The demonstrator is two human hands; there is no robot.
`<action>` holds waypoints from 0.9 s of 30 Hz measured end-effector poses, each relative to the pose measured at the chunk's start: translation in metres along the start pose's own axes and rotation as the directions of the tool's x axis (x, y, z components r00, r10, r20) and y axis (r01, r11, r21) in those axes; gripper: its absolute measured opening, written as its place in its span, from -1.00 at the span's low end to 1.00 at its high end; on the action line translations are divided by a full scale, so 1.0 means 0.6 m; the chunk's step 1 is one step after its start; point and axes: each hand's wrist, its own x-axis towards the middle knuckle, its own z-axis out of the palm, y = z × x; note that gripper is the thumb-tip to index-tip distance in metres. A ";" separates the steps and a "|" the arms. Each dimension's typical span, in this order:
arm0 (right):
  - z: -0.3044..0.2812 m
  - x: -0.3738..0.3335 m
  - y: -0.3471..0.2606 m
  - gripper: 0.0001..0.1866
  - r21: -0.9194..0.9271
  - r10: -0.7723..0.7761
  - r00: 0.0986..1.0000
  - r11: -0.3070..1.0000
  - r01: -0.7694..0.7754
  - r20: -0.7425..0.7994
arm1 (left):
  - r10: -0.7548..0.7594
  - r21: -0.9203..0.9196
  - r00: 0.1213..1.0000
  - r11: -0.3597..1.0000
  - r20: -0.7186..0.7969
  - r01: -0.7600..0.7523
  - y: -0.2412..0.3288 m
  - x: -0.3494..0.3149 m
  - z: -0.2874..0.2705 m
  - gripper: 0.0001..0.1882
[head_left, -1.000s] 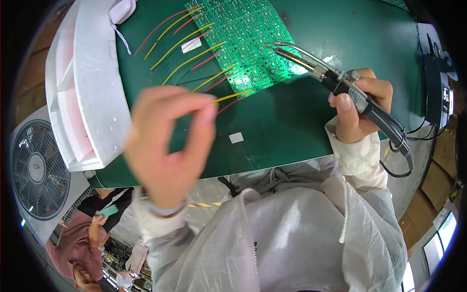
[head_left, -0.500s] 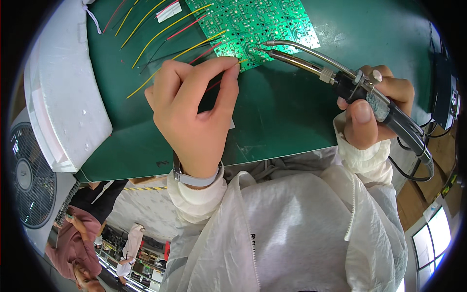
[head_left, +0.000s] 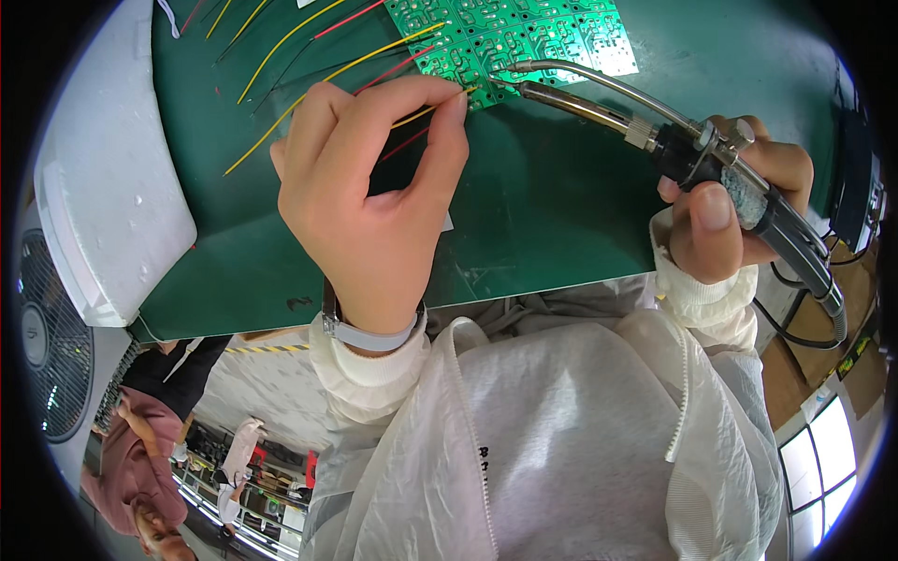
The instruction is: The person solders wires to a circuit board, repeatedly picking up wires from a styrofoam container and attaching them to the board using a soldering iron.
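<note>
A thin, plastic-coated yellow wire [head_left: 414, 118] is pinched between thumb and forefinger of the left hand [head_left: 360, 201], its end poking just past the fingertips at the board's near edge. The board [head_left: 524, 42], a flat, glossy green sheet dotted with silvery solder, spreads beyond those fingertips and off to their right. Just right of the wire's end is the slender, tapered tip of the iron [head_left: 687, 150]; whether they touch, I cannot tell. The right hand [head_left: 706, 229] curls its fingers around the black handle and its rough, greyish foam sleeve. A smooth, bent metal tube [head_left: 608, 79] runs above the shaft.

More wires [head_left: 374, 54], red and yellow, fan out beyond the left knuckles, and the matte green tabletop [head_left: 552, 215] lies beneath both hands. Farther left of the left fingers stands a pitted white foam box [head_left: 122, 168].

Half a second ago the iron's tip was farther from the pinched wire's end; now the gap has narrowed.
</note>
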 end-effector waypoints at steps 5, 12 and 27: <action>-0.001 0.008 0.005 -0.66 -0.095 -0.102 0.992 0.990 0.108 0.068 | -0.010 0.000 0.999 1.000 0.041 0.010 0.003 0.006 -0.002 -0.88; 0.001 0.009 0.011 -0.69 0.039 -0.096 0.993 0.995 0.094 0.066 | -0.122 -0.203 0.991 0.970 0.057 0.131 0.003 0.007 0.001 -0.89; 0.000 0.005 0.009 -0.67 -0.033 -0.096 0.991 0.995 0.099 0.088 | -0.118 -0.170 0.993 0.978 0.026 0.121 0.001 0.003 0.008 -0.90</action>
